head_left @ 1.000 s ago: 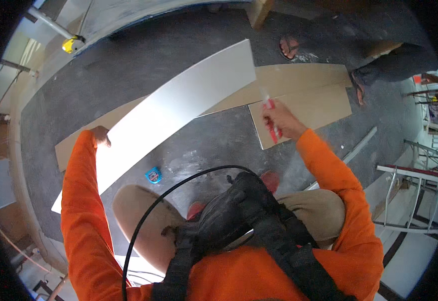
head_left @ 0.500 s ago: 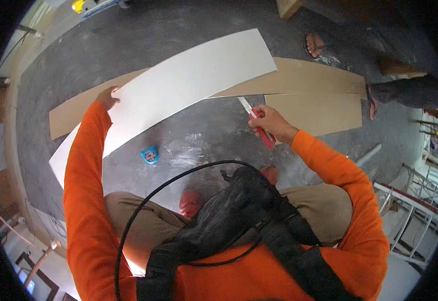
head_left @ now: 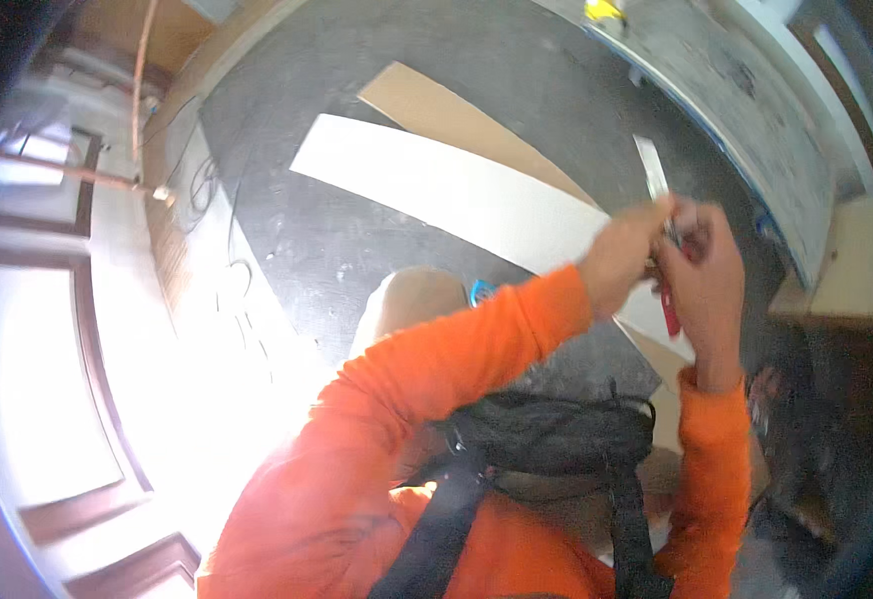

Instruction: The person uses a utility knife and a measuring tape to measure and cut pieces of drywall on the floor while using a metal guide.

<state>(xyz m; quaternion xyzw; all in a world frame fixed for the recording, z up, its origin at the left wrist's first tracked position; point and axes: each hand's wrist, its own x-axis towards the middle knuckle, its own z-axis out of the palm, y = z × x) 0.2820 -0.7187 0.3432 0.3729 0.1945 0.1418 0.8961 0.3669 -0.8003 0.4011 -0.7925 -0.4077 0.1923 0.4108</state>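
Utility knife (head_left: 666,255), red handle, blade up: gripped in right hand (head_left: 701,265); left hand (head_left: 621,255) pinching blade end. Step, judged: blade adjustment. Next: steady fingers clear of edge.

Both hands meet up high: the left hand (head_left: 624,258) and right hand (head_left: 704,272) close together on a red-handled utility knife (head_left: 662,240), blade pointing up. Below them a long white panel (head_left: 446,190) lies across brown board (head_left: 436,112) on the grey floor (head_left: 287,220).
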